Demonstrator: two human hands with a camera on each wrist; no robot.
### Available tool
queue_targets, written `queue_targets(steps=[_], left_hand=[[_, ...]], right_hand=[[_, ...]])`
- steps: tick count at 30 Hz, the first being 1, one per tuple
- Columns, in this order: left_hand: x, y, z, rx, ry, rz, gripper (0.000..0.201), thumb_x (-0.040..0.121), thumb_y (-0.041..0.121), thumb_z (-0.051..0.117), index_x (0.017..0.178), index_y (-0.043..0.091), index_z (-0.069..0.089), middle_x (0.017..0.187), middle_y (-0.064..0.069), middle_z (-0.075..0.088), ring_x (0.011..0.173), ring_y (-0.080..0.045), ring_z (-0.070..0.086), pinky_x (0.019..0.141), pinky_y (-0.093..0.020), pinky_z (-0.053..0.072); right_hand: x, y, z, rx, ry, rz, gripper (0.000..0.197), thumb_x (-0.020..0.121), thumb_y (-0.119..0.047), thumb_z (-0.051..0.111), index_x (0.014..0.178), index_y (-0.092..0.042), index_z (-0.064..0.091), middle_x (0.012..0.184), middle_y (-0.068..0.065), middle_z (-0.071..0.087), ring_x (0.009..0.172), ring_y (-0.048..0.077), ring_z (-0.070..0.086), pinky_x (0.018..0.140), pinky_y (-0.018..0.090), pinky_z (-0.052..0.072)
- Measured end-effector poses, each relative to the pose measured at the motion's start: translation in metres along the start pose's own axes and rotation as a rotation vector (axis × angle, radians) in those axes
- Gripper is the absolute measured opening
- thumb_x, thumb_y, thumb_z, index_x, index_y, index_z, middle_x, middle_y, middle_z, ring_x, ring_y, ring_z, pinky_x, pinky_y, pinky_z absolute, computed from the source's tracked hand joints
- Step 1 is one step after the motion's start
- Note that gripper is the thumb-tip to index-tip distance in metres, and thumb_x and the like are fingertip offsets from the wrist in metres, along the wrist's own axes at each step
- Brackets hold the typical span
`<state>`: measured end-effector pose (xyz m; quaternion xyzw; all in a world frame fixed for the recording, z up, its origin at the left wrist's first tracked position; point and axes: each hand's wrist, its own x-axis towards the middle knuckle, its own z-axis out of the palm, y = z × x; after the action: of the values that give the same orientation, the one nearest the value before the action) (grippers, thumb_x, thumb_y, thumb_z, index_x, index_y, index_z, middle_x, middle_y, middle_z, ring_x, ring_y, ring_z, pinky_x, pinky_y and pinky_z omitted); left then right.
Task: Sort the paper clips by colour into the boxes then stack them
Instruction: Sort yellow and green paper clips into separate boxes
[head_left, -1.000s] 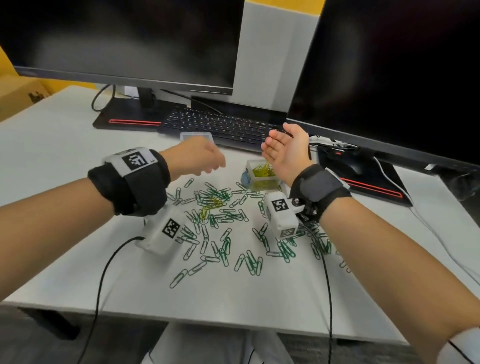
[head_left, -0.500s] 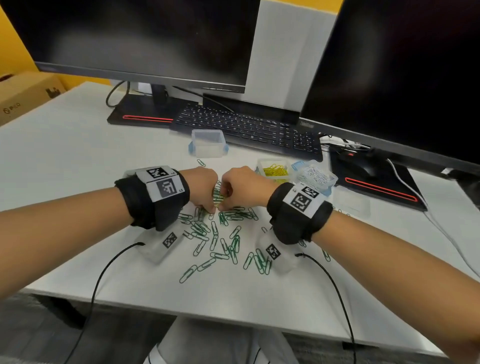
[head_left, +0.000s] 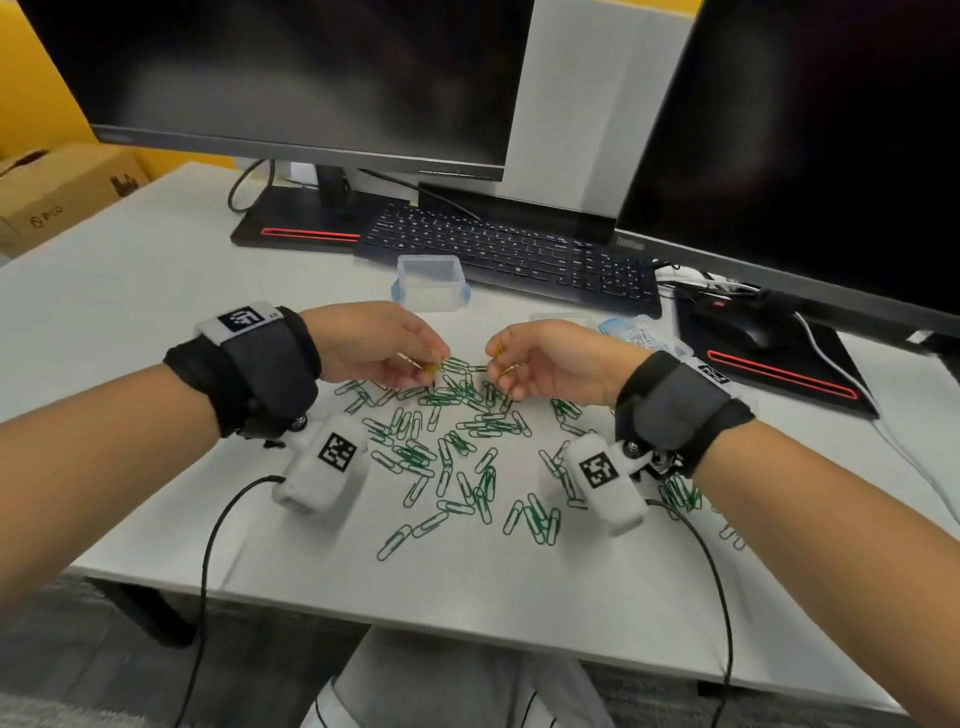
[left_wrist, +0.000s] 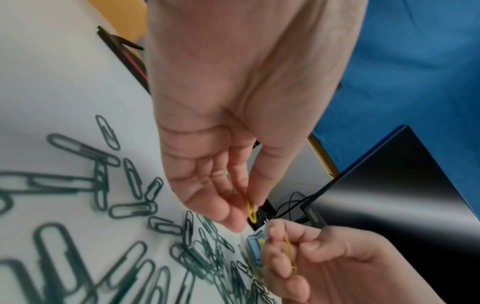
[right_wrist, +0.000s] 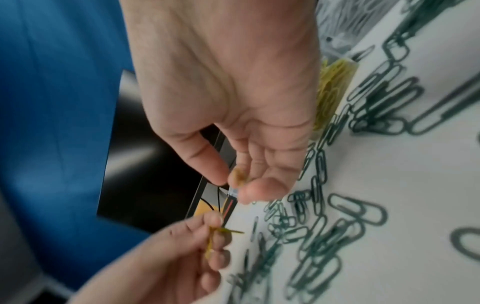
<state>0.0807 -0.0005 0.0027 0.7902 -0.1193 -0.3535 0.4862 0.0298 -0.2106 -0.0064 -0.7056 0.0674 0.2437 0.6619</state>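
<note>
Yellow clips pinched in left hand (head_left: 382, 345) and right hand (head_left: 545, 364), lifted clear of green clips (head_left: 457, 447); yellow box (right_wrist: 330, 86) hidden at 1 o'clock, probably their destination.

Since half a second ago the left hand (head_left: 379, 343) and right hand (head_left: 550, 361) have drawn apart above the green clips (head_left: 457, 441); each now pinches yellow clips (left_wrist: 250, 209).
</note>
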Motion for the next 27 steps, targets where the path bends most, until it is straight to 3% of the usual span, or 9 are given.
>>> queue_targets(steps=[3,7,9,11,14,20,23,27], left_hand=[[0.001,0.002,0.003,-0.073,-0.028,-0.015,0.007,0.095,0.009,0.053,0.096,0.008,0.06,0.082,-0.006,0.06,0.068,-0.013,0.06,0.064,-0.022,0.05],[0.0,0.009,0.004,0.011,-0.063,0.135,0.014,0.096,0.005,0.05,0.104,0.004,0.06,0.082,-0.006,0.062,0.071,-0.011,0.06,0.071,-0.021,0.052],[-0.001,0.014,0.005,0.061,-0.061,0.209,0.016,0.094,0.004,0.052,0.108,0.002,0.06,0.082,-0.004,0.064,0.073,-0.012,0.059,0.071,-0.02,0.054],[0.001,0.019,0.006,0.128,-0.012,0.285,0.017,0.091,0.003,0.058,0.108,0.007,0.062,0.082,-0.001,0.064,0.075,-0.011,0.06,0.074,-0.023,0.055],[0.003,0.027,0.01,0.242,0.128,0.4,0.016,0.086,0.003,0.065,0.101,0.009,0.067,0.084,-0.002,0.065,0.073,-0.009,0.063,0.069,-0.019,0.054],[0.007,0.037,0.025,0.026,0.198,0.492,0.016,0.082,0.003,0.069,0.097,0.01,0.07,0.082,-0.007,0.07,0.073,-0.007,0.066,0.067,-0.018,0.054],[0.009,0.042,0.036,-0.064,0.17,0.466,0.015,0.083,0.004,0.068,0.095,0.013,0.07,0.08,-0.002,0.068,0.071,-0.006,0.062,0.066,-0.017,0.051],[0.014,0.047,0.047,-0.241,0.136,0.417,0.015,0.085,-0.002,0.064,0.098,0.005,0.067,0.071,0.002,0.068,0.067,-0.006,0.064,0.065,-0.016,0.054]], right_hand=[[0.004,0.0,0.008,-0.148,0.057,-0.003,0.01,0.093,-0.006,0.054,0.102,-0.003,0.055,0.074,0.007,0.054,0.057,0.013,0.049,0.051,0.023,0.041],[0.004,-0.005,0.016,-0.203,0.008,-0.05,0.019,0.095,-0.017,0.058,0.106,-0.002,0.061,0.079,0.005,0.059,0.06,0.009,0.048,0.053,0.02,0.04],[0.001,-0.006,0.016,-0.286,-0.015,-0.107,0.017,0.097,-0.02,0.056,0.099,-0.004,0.062,0.081,0.005,0.06,0.061,0.007,0.045,0.054,0.019,0.038],[-0.005,-0.006,0.013,-0.409,0.04,-0.195,0.017,0.095,-0.022,0.059,0.091,-0.006,0.063,0.079,0.003,0.061,0.056,0.003,0.047,0.054,0.017,0.037],[-0.012,-0.008,0.003,-0.495,0.15,-0.292,0.02,0.094,-0.024,0.061,0.093,-0.005,0.067,0.073,-0.001,0.062,0.048,0.001,0.045,0.05,0.015,0.037],[-0.03,-0.009,-0.015,-0.221,0.027,-0.242,0.029,0.103,-0.021,0.042,0.092,-0.005,0.063,0.071,0.002,0.054,0.056,0.01,0.036,0.052,0.023,0.026],[-0.037,-0.01,-0.018,-0.202,0.039,-0.224,0.03,0.102,-0.02,0.041,0.084,-0.007,0.061,0.067,0.001,0.052,0.055,0.011,0.034,0.052,0.026,0.023],[-0.046,-0.013,-0.023,-0.142,0.1,-0.219,0.029,0.1,-0.018,0.042,0.079,-0.008,0.058,0.063,0.001,0.048,0.052,0.011,0.033,0.048,0.024,0.024]])
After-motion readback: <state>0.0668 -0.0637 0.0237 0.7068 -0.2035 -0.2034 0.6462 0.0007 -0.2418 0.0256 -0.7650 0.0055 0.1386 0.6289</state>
